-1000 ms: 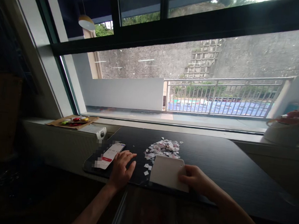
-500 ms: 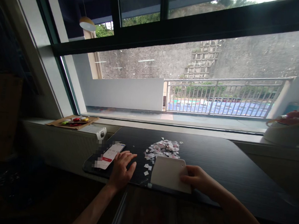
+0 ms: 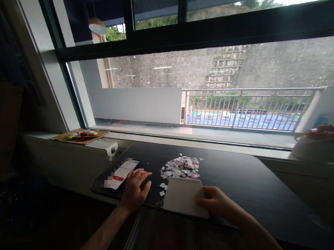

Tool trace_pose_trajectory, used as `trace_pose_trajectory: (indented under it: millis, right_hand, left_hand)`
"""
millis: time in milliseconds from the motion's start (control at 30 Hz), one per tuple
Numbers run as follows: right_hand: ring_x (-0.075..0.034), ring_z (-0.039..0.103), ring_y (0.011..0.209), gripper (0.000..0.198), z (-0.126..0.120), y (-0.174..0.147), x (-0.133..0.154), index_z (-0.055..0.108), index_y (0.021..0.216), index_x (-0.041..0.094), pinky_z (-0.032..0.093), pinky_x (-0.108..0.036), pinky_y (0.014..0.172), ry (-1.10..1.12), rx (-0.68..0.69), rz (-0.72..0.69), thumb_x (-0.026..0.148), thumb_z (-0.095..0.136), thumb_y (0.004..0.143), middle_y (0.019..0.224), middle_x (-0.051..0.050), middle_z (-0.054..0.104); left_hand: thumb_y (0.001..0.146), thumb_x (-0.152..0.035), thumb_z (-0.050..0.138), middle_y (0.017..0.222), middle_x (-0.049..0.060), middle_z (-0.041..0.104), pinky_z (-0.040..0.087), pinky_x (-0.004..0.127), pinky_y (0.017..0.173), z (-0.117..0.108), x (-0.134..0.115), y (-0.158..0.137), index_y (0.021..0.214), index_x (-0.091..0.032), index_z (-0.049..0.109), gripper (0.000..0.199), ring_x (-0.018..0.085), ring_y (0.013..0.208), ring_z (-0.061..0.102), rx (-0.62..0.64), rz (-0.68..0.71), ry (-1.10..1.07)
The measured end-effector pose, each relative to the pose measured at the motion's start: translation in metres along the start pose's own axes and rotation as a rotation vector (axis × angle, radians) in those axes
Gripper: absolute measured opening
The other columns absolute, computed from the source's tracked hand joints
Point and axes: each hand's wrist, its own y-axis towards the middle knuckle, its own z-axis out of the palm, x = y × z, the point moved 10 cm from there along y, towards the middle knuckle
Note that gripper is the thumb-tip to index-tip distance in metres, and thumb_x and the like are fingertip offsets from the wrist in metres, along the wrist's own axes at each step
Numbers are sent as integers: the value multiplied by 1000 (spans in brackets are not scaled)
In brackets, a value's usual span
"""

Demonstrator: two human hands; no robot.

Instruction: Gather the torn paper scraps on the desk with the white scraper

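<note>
My right hand (image 3: pixel 211 199) grips a flat cream-coloured scraper (image 3: pixel 182 197) by its right side, with a small hole near its upper right corner. The scraper is at the table's near edge. Just beyond it lies a heap of small paper scraps (image 3: pixel 182 165), white with some pinkish pieces. A few loose scraps (image 3: pixel 162 193) are to the scraper's left. My left hand (image 3: pixel 137 185) has its fingers stretched out and holds nothing. Beside it, on the left, a phone (image 3: pixel 122 174) with a lit white screen and a red bar lies on the dark table (image 3: pixel 237 180).
A radiator (image 3: pixel 74 160) stands left of the table, with a brown sheet of cardboard (image 3: pixel 59 136) and colourful items (image 3: pixel 85 134) above it. At the far right is a white bucket (image 3: pixel 312 148) with something red on top. A window (image 3: pixel 143 136) runs behind the table.
The scraper in my right hand has shifted slightly left and toward me. My left hand stays almost where it was, and the heap looks much the same.
</note>
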Motion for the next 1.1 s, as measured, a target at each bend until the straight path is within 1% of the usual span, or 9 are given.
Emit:
trace_pose_trajectory:
  millis: [133,300,367,500,633,800,900,1000,1100]
  right_hand:
    - [-16,61,62,19,0,-1,7,65,74,12,44,-24,53,-6,21,-68,23,63,59,70,-3,69]
    - [-15,57,59,20,-39,-6,16,62,77,14,41,-23,50,-143,-252,-207,28,59,63,66,-1,63]
    - [-15,56,60,16,-48,-11,18,61,73,15,42,-24,52,-243,-301,-232,29,57,66,64,-1,62]
    - [-14,55,58,13,-46,-19,19,59,69,16,41,-24,52,-340,-242,-228,29,56,70,62,0,61]
    - [-16,57,60,14,-54,-27,23,59,70,16,43,-25,54,-326,-288,-232,29,56,70,63,-1,62]
    - [-17,58,61,13,-55,-28,20,62,70,15,43,-26,54,-350,-263,-201,27,57,69,66,-2,65]
    - [-17,59,62,14,-53,-28,21,61,72,14,43,-26,54,-278,-268,-213,28,57,70,67,-2,65]
    - [-15,57,60,13,-47,-28,18,62,74,14,43,-24,52,-229,-212,-208,26,57,68,66,-1,64]
    - [-14,56,56,11,-57,-34,16,62,71,15,41,-24,51,-343,-257,-181,24,58,68,61,0,63]
  left_hand:
    - [81,-25,46,98,4,65,34,50,98,0,0,0,101,-24,61,25,25,107,52,-2,-1,2]
    - [81,-24,47,98,3,65,33,49,98,0,-1,-1,101,-24,60,25,25,107,51,-4,2,4]
    - [80,-24,47,98,3,65,33,48,99,0,-2,-1,101,-24,60,24,24,107,52,-6,2,5]
    - [81,-24,48,98,4,65,33,49,99,-1,-3,-1,101,-24,61,24,25,107,51,-3,4,5]
    - [81,-25,47,98,4,65,33,50,98,-1,-3,0,101,-24,61,24,25,107,51,8,7,4]
    - [81,-25,47,98,4,65,32,50,98,0,-4,0,100,-24,61,23,25,107,51,19,11,16]
    - [81,-25,47,98,4,65,32,50,98,-1,-3,0,100,-23,61,24,26,107,51,21,10,30]
    - [81,-25,47,98,4,65,32,50,98,-1,-4,0,100,-23,61,24,26,107,52,21,9,36]
    - [81,-25,47,98,5,65,32,50,98,-1,-4,0,100,-23,62,24,26,107,52,27,8,32]
